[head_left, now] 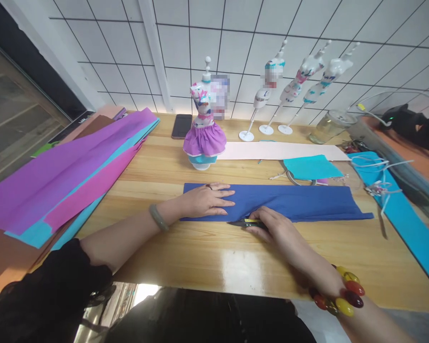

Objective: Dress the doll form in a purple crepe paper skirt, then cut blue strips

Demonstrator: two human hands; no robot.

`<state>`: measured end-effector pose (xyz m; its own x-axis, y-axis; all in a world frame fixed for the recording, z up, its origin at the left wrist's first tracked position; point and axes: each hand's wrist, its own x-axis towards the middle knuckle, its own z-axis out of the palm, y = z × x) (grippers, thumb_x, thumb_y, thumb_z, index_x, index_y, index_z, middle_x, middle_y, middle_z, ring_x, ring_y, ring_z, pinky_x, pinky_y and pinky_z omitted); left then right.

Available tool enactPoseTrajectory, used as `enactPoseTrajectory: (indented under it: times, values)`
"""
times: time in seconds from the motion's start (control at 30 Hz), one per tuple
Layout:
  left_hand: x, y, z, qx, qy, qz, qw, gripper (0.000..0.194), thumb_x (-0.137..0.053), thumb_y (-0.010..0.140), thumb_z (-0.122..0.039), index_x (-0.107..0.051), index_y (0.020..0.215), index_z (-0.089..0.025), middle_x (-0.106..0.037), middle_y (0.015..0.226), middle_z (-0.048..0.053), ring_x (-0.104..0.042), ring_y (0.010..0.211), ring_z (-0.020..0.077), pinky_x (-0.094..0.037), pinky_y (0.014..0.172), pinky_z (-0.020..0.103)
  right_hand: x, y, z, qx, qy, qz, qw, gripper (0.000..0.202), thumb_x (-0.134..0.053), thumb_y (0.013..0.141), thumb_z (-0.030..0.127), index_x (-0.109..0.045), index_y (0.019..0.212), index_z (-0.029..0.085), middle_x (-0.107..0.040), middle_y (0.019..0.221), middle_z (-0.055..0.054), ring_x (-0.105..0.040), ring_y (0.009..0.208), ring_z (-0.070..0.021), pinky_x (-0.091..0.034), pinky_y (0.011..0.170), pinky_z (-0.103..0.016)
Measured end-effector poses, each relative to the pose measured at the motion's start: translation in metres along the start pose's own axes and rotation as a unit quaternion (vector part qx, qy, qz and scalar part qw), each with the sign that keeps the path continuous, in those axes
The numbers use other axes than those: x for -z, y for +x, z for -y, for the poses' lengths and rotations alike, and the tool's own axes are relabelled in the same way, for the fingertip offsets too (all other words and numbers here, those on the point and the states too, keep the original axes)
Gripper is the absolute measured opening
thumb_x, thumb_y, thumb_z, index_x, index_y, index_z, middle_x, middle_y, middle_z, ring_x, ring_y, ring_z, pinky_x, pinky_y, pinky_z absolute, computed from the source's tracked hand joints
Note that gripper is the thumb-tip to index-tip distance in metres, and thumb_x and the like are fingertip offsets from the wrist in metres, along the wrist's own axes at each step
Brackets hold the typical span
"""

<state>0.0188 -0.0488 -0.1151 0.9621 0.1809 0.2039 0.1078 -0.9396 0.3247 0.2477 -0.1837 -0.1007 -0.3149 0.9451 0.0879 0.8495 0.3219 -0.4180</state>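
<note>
Across the middle of the wooden table lies a long strip of dark blue paper or fabric (307, 202), wrinkled near its centre. My left hand (209, 200) rests flat on its left part, fingers spread. My right hand (268, 224) grips a black and yellow cutter (246, 223) at the strip's near edge, its dark tip pointing left. Behind the strip stands a small dress form (203, 105) wearing a purple skirt (204, 139) over a turquoise layer.
Purple, turquoise and pink sheets (103, 147) pile up at the left. A phone (182, 126), a pale pink strip (279, 151), a turquoise piece (312, 166), three more dress forms and a glass jar (332, 126) lie or stand farther back. A turquoise strip (407, 209) runs along the right.
</note>
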Motion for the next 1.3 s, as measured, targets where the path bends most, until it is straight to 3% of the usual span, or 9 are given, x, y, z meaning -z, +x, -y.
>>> enactPoseTrajectory:
  times: [1.3]
  values:
    - [-0.002, -0.002, 0.002, 0.008, -0.027, -0.010, 1.000, 0.037, -0.041, 0.091, -0.040, -0.057, 0.121, -0.025, -0.047, 0.138, 0.005, -0.033, 0.133, 0.0213, -0.029, 0.108, 0.036, -0.010, 0.012, 0.025, -0.010, -0.013, 0.000, 1.000, 0.017, -0.056, 0.087, 0.032, -0.055, 0.094, 0.017, -0.061, 0.090, -0.008, -0.059, 0.085, -0.0227, -0.047, 0.076, -0.036]
